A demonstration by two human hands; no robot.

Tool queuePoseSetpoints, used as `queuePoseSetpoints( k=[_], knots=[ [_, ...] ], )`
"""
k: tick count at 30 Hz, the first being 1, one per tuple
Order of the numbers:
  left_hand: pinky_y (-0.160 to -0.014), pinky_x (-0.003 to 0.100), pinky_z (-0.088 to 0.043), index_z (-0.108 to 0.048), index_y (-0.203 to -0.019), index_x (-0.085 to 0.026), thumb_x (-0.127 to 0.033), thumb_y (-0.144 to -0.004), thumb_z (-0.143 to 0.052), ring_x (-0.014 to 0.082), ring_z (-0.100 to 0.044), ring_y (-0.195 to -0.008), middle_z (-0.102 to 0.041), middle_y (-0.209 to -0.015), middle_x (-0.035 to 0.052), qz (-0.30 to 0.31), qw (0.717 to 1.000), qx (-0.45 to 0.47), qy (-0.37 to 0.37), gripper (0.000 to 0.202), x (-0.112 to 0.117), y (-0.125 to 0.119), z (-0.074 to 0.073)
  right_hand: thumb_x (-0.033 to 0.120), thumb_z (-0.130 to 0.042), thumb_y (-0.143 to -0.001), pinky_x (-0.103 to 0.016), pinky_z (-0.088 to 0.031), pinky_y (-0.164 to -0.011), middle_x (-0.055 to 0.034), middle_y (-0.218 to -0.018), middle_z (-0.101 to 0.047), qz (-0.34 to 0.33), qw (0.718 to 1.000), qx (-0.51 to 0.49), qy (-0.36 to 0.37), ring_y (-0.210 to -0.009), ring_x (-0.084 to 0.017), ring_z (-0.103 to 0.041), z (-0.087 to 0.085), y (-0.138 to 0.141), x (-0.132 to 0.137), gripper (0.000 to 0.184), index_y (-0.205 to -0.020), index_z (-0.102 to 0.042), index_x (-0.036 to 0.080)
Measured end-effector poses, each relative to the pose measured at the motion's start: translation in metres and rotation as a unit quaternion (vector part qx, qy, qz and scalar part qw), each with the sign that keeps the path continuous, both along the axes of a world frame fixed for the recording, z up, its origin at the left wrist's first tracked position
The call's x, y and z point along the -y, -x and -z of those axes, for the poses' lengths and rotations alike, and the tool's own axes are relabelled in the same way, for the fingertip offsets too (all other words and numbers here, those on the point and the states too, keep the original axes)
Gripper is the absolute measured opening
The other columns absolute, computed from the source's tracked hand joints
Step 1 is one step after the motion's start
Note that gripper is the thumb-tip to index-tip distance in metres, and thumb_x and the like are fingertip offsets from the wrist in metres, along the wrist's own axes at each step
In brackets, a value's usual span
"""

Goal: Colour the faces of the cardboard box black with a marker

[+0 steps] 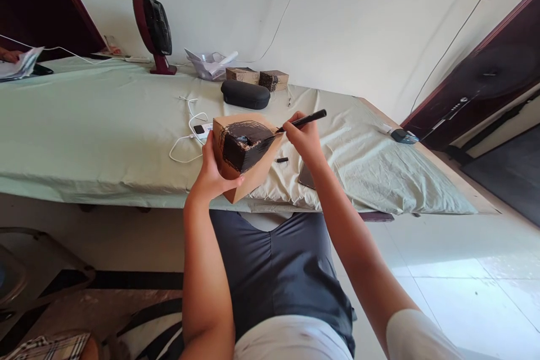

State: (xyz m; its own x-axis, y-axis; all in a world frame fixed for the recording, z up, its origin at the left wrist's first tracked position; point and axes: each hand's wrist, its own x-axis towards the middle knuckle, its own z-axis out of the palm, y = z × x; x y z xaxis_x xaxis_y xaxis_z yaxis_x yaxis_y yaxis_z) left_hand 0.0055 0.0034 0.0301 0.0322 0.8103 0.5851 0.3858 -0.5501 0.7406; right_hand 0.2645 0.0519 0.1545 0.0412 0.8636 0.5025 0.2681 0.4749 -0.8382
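Observation:
A brown cardboard box [253, 179], tilted with one corner toward me, has a large black scribbled patch around that corner. My left hand [211, 173] grips its left side, the thumb pressed along the lower face. In my right hand [304, 136] is a black marker [311, 118], held like a pen. Its tip meets the box near the right edge of the black patch, though whether it touches I cannot tell. A small black marker cap [282, 160] lies on the cloth just right of the box. Partly behind my right wrist is a dark flat object [306, 176].
A pale green cloth [105, 140] covers the table. Behind the box are a black hard case [245, 94], two small cardboard boxes [274, 80], a clear plastic basket [210, 66] and a fan [155, 34]. White cables [185, 138] lie left. Another person's hand [10, 56] is far left with papers.

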Motion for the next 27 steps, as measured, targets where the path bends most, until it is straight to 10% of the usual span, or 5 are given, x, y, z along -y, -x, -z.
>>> queuePoseSetpoints(
  k=[27],
  knots=[
    [-0.133, 0.062, -0.031, 0.003, -0.174, -0.03, -0.072, -0.065, -0.093, 0.0428, -0.024, -0.17, -0.014, -0.18, 0.0267, 0.048, 0.999, 0.01, 0.006, 0.152, -0.002, 0.003, 0.008, 0.02, -0.062, -0.069, -0.028, -0.022, -0.054, 0.0054, -0.055, -0.041, -0.031, 0.998, -0.041, 0.025, -0.058, -0.011, -0.033, -0.007, -0.011, 0.014, 0.019, -0.057, -0.048, 0.024]
  ],
)
